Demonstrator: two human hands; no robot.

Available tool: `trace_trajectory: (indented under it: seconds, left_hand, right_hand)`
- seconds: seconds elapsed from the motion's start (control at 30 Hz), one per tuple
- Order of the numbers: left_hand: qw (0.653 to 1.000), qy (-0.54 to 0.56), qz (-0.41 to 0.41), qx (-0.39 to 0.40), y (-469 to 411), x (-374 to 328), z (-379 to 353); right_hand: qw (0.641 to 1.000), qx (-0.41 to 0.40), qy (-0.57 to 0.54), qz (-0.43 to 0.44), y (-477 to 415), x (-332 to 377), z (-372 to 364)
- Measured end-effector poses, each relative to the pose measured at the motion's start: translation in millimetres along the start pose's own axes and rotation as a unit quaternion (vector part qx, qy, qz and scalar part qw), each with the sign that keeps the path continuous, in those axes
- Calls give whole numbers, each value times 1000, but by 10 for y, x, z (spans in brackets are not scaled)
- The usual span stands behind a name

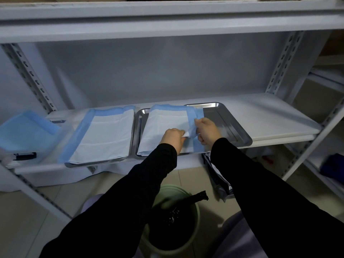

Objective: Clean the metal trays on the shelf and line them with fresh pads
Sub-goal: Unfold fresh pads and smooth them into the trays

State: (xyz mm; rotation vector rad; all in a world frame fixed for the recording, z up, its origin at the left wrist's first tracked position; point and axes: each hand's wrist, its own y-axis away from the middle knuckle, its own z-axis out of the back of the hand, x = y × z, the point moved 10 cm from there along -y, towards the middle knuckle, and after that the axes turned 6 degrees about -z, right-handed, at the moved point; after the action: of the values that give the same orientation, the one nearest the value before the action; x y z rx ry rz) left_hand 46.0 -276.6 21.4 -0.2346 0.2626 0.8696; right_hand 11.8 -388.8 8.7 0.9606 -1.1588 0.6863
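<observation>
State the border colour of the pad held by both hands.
The pad has a blue border; head view shows it.

Green bin with black liner stands on tiled floor. Grey foil packet on the floor, near the bin's far right rim.

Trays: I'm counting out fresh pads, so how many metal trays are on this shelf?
3, side by side on the shelf: left tray under the left pad; middle tray under the middle pad, gripped by left hand and right hand; right tray bare. None looks hidden.
</observation>
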Motion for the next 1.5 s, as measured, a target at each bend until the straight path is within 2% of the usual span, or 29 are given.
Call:
trace_trajectory:
  seconds: [0.2,0.37,0.57,0.73,0.93,1.07,1.23,1.33,1.43,1.5]
  left_hand:
    - [1000,-2,-1,13,5,5,-49]
    - [1000,14,-12,5,44,-30,-46]
    - [1000,-7,2,-4,118,-36,3]
    - [999,-36,-1,-23,145,-80,56]
    - [998,-9,-37,45,142,-161,-136]
    - [993,-32,-67,91,121,-222,-257]
    - [997,-16,-52,54,85,-204,-102]
    - [997,16,-52,57,94,-218,-145]
    - [993,49,-56,97,119,-198,-304]
    - [992,19,-67,109,129,-193,-343]
  right_hand:
    - [999,-20,-2,31,56,44,75]
    - [996,-77,6,52,75,70,220]
    - [993,-105,26,-49,-38,-155,301]
    - [986,-62,43,-152,-16,-390,213]
    - [981,-37,67,-179,-23,-405,149]
    - [980,-40,97,-172,-97,-372,141]
    - [987,-16,-7,-157,-81,-370,24]
    - [985,-8,5,-172,-64,-398,37]
    - [984,-22,15,-176,-93,-447,102]
    - [988,-23,26,-153,-96,-382,83]
